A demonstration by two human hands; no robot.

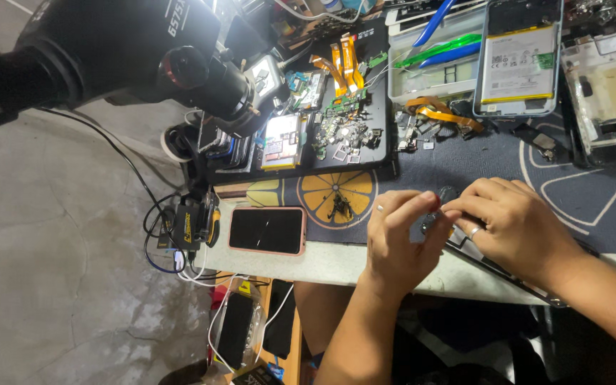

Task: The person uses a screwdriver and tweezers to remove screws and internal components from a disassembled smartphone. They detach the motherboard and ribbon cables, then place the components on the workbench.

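the black microscope [108, 50] looms closest, over the desk's far left corner. both hands work at the desk's [336, 265] pale near edge: the left hand [393, 242] and right hand [515, 228] pinch one small dark part [430, 222] between fingertips, above a thin dark phone frame [497, 267] that overhangs that edge. a glossy pink-cased phone [267, 230] lies flat just left, with bare mat around it. beyond, a black tray [376, 160] holds loose metal bits and orange flex ribbons.
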